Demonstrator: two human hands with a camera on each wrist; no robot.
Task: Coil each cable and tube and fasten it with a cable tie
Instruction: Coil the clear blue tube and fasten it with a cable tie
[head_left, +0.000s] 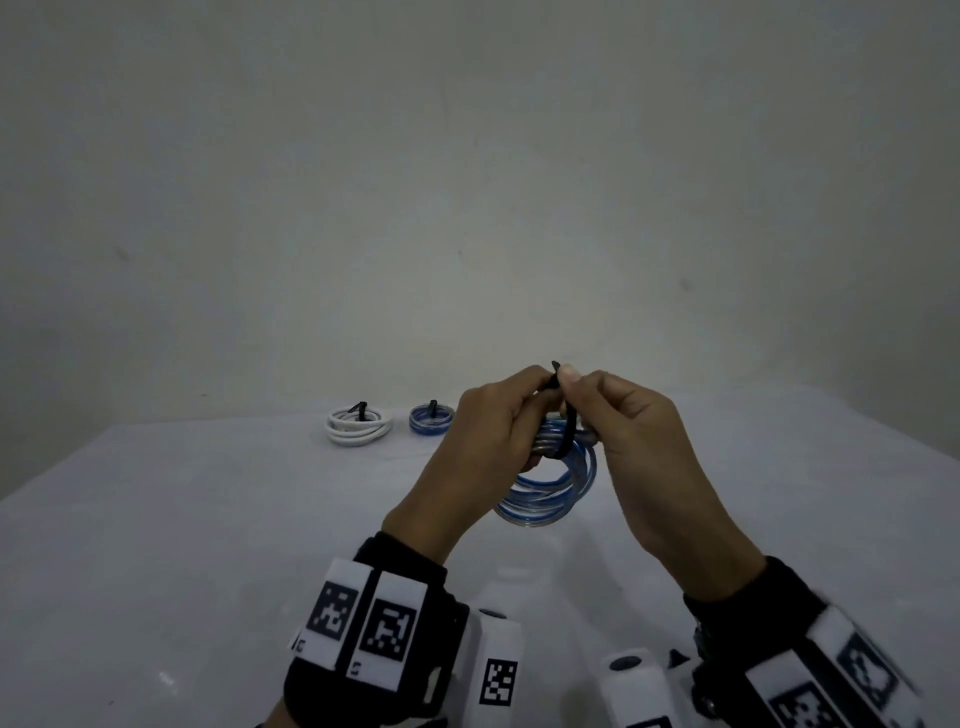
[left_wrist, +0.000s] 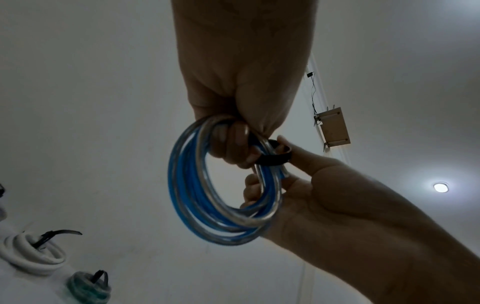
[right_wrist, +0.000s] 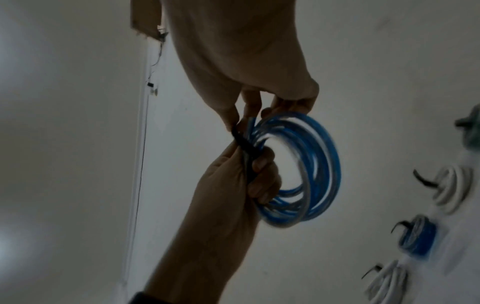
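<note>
A coil of blue and clear tube (head_left: 545, 493) hangs in the air above the table, between both hands. My left hand (head_left: 535, 400) grips the coil's upper part, its fingers curled through the loops (left_wrist: 233, 144). A black cable tie (head_left: 565, 421) wraps the bundle there (left_wrist: 272, 159). My right hand (head_left: 574, 389) pinches the tie's free end, whose tip sticks up above the thumb. In the right wrist view the tie (right_wrist: 241, 142) runs between the two hands, beside the coil (right_wrist: 324, 164). How far the tie is closed is hidden.
At the back of the white table (head_left: 208, 545) lie a white cable coil (head_left: 358, 426) and a small blue tube coil (head_left: 431, 420), each with a black tie. The right wrist view shows several tied coils (right_wrist: 418, 238) in a row. A plain wall stands behind.
</note>
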